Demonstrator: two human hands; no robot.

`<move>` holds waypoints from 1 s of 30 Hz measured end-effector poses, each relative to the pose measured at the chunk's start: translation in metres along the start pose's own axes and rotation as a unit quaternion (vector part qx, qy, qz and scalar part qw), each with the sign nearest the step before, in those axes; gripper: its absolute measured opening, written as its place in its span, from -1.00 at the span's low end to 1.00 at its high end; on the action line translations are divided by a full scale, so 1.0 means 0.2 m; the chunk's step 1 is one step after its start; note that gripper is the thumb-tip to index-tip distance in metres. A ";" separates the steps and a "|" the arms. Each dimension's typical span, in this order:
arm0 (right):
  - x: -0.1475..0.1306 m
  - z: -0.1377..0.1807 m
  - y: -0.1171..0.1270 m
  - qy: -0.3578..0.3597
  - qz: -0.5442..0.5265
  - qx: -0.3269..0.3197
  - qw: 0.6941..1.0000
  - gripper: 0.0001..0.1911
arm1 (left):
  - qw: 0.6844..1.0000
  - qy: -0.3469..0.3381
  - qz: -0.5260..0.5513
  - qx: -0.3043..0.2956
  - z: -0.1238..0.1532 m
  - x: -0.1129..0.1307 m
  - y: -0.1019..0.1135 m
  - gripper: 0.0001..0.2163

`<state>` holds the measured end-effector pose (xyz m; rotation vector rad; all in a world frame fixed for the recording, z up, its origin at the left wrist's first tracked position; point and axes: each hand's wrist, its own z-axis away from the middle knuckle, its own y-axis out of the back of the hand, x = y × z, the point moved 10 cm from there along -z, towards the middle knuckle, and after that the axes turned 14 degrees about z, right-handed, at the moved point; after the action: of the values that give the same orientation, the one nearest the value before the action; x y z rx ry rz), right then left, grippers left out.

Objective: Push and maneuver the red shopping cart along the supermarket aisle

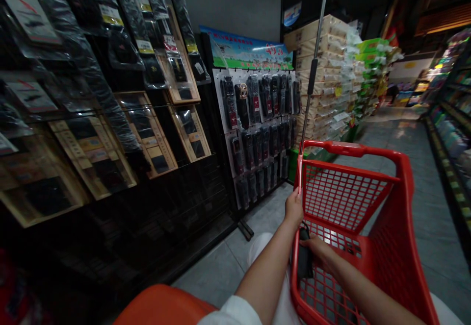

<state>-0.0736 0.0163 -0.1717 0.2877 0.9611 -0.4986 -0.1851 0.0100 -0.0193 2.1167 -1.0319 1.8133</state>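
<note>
My left hand (294, 210) is closed around the lower end of a long thin metal pole (319, 26), which rises steeply past the top of the view and has a black sleeve partway up. Just below it, my right hand (319, 247) grips a dark, elongated item (304, 256) with a small loop at its top; its exact kind is hard to make out. Both hands are at the left rim of a red plastic shopping cart (404, 178), whose grid basket lies below and to the right of them.
Packaged belts and boxed sets (149, 136) fill the dark wall display at left. Beyond it stands a rack of black belts (265, 94) under a blue-green sign (250, 50). Stacked cartons (324, 70) line the aisle (390, 134). An orange rounded surface (162, 308) is at lower left.
</note>
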 end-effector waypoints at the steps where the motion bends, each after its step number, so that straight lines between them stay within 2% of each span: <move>1: -0.03 0.00 0.01 0.004 -0.013 0.007 1.000 -0.81 | 1.000 0.001 0.001 0.000 0.00 0.00 0.00 -0.65; 5: -0.32 0.01 0.11 0.133 -0.084 0.054 0.986 -0.73 | 0.999 0.023 0.013 0.018 0.00 -0.01 0.01 -0.64; 7: -0.37 0.02 0.13 0.165 -0.074 0.063 0.982 -0.70 | 0.999 0.027 0.017 0.024 0.00 -0.02 0.01 -0.64; 10: -0.24 0.01 0.09 0.125 -0.030 0.049 0.990 -0.72 | 1.000 0.013 0.013 0.009 0.00 -0.01 0.00 -0.64; 13: -0.04 0.01 0.00 0.043 0.005 -0.026 0.999 -0.79 | 1.000 0.007 0.016 0.003 0.00 -0.02 0.00 -0.63; 15: -0.01 0.03 -0.02 0.004 0.004 -0.050 0.999 -0.82 | 1.000 0.006 0.023 0.007 0.00 -0.02 0.01 -0.64; 17: -0.10 0.06 0.01 0.015 -0.021 -0.028 0.999 -0.81 | 0.999 0.004 0.034 0.010 0.00 -0.01 0.01 -0.66; 20: -0.36 0.15 0.09 0.120 -0.082 0.026 0.989 -0.71 | 0.999 0.014 0.050 0.012 -0.02 0.00 0.02 -0.67; 22: -0.45 0.23 0.09 0.172 -0.102 0.040 0.979 -0.64 | 0.998 0.022 0.063 0.008 -0.03 -0.01 0.02 -0.67; 24: -0.42 0.32 0.06 0.173 -0.092 0.031 0.980 -0.61 | 0.996 0.030 0.078 -0.003 -0.05 -0.01 0.02 -0.65; 28: -0.19 0.44 -0.02 0.117 -0.037 -0.027 0.992 -0.67 | 0.992 0.051 0.106 -0.033 -0.07 -0.03 0.00 -0.57; 30: -0.11 0.47 -0.02 0.089 0.000 -0.048 0.995 -0.71 | 0.988 0.065 0.127 -0.052 -0.07 -0.03 -0.01 -0.54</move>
<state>-0.0201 -0.0220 -0.1019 0.2482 1.1545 -0.4307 -0.1952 0.0221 -0.0197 1.8512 -1.3831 1.9285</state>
